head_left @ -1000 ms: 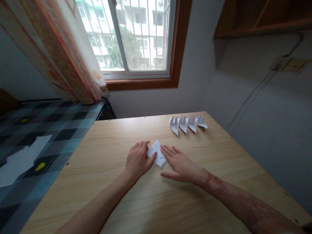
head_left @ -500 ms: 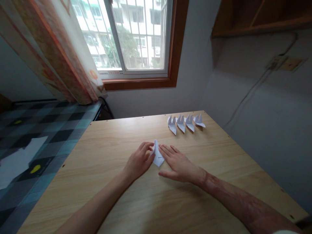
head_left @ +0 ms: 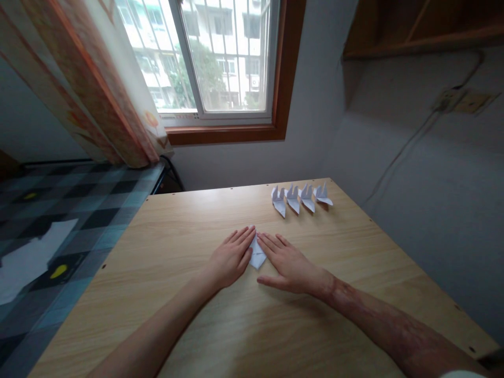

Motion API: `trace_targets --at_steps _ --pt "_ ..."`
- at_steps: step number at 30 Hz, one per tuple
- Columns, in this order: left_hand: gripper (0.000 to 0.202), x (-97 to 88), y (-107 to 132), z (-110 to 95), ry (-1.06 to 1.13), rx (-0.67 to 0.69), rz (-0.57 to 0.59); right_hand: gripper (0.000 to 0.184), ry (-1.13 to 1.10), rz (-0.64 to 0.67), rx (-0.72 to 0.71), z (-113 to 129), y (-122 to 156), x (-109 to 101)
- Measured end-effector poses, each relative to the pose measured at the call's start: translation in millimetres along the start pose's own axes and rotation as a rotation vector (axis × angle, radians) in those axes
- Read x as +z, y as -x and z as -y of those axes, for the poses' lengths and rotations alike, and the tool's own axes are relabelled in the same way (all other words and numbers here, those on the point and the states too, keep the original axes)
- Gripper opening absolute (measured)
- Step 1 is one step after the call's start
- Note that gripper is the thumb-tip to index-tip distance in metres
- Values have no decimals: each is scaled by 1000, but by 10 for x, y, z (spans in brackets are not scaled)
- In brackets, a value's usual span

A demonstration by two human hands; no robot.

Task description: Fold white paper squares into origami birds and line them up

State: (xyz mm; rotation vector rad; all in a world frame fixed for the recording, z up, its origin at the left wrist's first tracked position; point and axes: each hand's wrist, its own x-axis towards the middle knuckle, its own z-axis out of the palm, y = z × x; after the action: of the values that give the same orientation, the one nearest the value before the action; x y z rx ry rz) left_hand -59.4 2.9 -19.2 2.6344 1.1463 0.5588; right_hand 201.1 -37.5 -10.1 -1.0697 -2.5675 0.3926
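A small piece of folded white paper (head_left: 258,256) lies on the wooden table (head_left: 189,336), its pointed end towards me. My left hand (head_left: 234,256) rests flat over the paper's left side, fingers stretched out and pressing down. From the right, my right hand (head_left: 289,265) lies flat with its fingertips on the paper's right edge and its thumb spread away. Both hands cover the paper's sides, so only its middle and lower tip show. Farther back on the table stands a row of several folded white paper figures (head_left: 292,199) with upright points.
To the left is a bed or low surface with a checked cover (head_left: 79,194), bearing loose white paper sheets (head_left: 29,257). A window (head_left: 232,63) with a curtain (head_left: 90,79) is ahead. On the right wall are a shelf (head_left: 425,47) and a cable (head_left: 401,149).
My left hand has gone from curled fingers at the raised left flap to lying flat, and that flap is now pressed down. My right hand has stayed in place.
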Motion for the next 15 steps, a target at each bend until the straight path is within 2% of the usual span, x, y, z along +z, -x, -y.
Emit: trace_targets --at_steps 4,9,15 --pt "61 -10 -9 -5 -42 -23 64 103 1 9 1 5 1 -7" --pt "59 -109 4 11 4 29 98 101 3 15 4 13 3 -26" --pt "57 -229 33 -3 58 154 21 100 20 24 13 39 -12 -64"
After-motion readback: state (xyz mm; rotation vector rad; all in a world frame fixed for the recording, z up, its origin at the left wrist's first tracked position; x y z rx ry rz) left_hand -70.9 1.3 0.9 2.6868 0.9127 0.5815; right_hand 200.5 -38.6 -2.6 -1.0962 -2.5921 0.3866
